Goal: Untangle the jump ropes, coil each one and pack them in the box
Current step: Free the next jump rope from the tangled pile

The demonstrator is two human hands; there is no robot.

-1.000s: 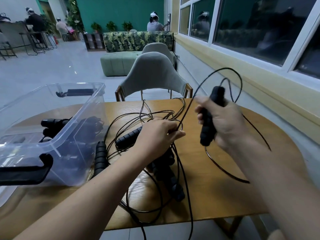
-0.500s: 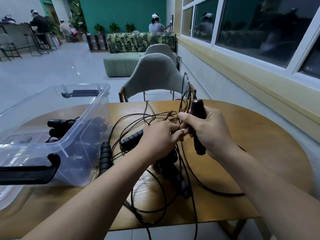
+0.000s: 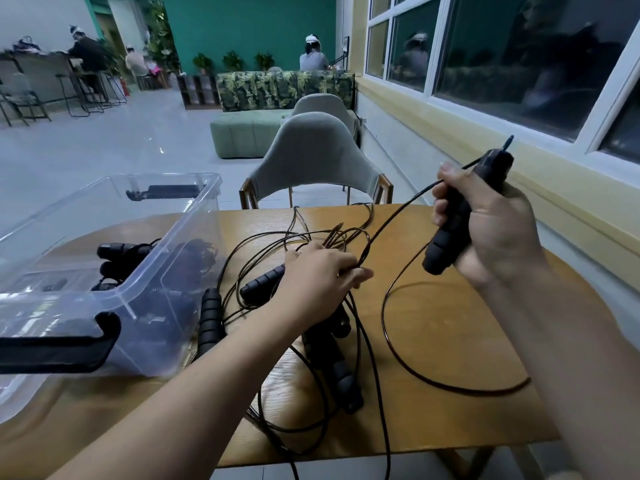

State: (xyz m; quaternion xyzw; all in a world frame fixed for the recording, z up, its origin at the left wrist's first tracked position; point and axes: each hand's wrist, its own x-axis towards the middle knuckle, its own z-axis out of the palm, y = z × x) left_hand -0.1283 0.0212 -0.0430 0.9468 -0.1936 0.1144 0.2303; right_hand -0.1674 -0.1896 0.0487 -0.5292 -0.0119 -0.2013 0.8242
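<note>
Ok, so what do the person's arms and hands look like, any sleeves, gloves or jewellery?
Both are bare. The left hand and right hand wear no gloves, and no rings show on the visible fingers. The left forearm and right forearm have no sleeves within the picture, and neither wrist carries a watch or bracelet.

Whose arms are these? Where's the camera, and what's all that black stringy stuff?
No machine here, just a person's two arms. The only camera sits on their head, so you see what they see, looking down. The right hand grips a black jump-rope handle above the table. The left hand pinches thin cords in the tangle of jump ropes lying on the wood. The clear box on the left has a packed rope inside.
</note>
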